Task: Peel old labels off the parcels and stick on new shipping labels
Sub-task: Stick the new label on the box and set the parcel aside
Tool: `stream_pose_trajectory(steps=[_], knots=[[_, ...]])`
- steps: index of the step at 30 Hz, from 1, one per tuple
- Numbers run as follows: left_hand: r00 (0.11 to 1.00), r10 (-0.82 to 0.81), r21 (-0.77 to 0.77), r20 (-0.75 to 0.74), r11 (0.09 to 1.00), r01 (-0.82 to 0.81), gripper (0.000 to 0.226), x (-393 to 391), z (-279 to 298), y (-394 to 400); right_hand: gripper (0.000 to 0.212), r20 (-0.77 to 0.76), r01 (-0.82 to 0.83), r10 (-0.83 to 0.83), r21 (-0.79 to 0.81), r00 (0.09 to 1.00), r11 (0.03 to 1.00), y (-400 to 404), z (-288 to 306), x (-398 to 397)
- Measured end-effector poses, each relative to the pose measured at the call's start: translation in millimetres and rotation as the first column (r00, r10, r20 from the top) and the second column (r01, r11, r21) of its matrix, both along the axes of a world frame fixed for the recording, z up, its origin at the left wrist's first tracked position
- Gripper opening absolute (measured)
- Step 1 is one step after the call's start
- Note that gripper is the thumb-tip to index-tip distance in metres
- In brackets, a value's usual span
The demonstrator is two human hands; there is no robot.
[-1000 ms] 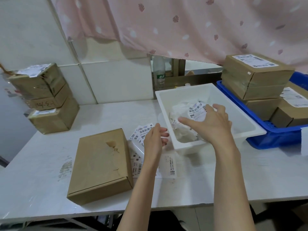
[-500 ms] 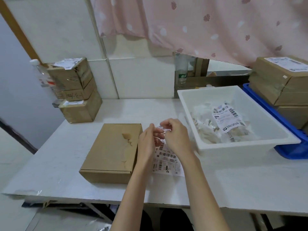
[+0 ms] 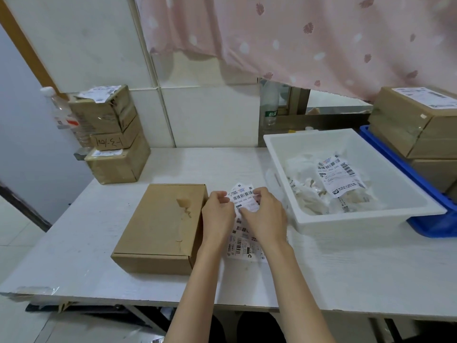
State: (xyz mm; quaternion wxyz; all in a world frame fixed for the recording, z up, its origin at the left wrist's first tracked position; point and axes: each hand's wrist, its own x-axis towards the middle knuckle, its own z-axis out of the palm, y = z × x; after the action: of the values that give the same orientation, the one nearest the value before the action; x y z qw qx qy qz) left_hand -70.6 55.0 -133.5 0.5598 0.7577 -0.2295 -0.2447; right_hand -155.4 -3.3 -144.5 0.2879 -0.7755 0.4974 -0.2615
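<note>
A flat brown parcel (image 3: 158,226) lies on the white table (image 3: 346,268), its top bare with torn patches where a label was. Just right of it, my left hand (image 3: 217,216) and my right hand (image 3: 267,219) together pinch a white shipping label (image 3: 243,198) by its edges, held above a strip of more labels (image 3: 243,246) lying on the table. A white tray (image 3: 371,219) to the right holds crumpled peeled labels and backing paper (image 3: 333,179).
Three stacked taped boxes (image 3: 111,134) stand at the back left beside a plastic bottle (image 3: 59,115). A blue crate (image 3: 425,194) with labelled brown boxes (image 3: 415,120) sits at the far right. A pink curtain (image 3: 296,33) hangs behind.
My right hand left the white tray, dropping the crumpled label there, and came to the labels beside the parcel. Both hands now hold one label lifted off the strip.
</note>
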Motion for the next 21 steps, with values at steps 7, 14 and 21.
stream_pose_trajectory(steps=[7, 14, 21], knots=[[0.996, -0.011, 0.15, 0.084, 0.989, -0.002, 0.039, 5.7, -9.6, -9.8, 0.04, -0.032, 0.006, -0.007, -0.044, 0.999, 0.999, -0.4, -8.0, -5.2], [0.985, 0.018, 0.109, 0.174, 0.993, -0.037, 0.013, 9.8, -11.2, -12.0, 0.034, 0.032, -0.034, 0.035, -0.016, 0.999, 0.999, -0.6, -10.9, -7.2], [0.999, -0.025, -0.024, 0.037, 0.999, 0.026, 0.017, 3.2, 2.6, -6.6, 0.01, 0.379, -0.09, 0.07, 0.036, 0.923, 0.995, 6.6, -7.6, -0.3]])
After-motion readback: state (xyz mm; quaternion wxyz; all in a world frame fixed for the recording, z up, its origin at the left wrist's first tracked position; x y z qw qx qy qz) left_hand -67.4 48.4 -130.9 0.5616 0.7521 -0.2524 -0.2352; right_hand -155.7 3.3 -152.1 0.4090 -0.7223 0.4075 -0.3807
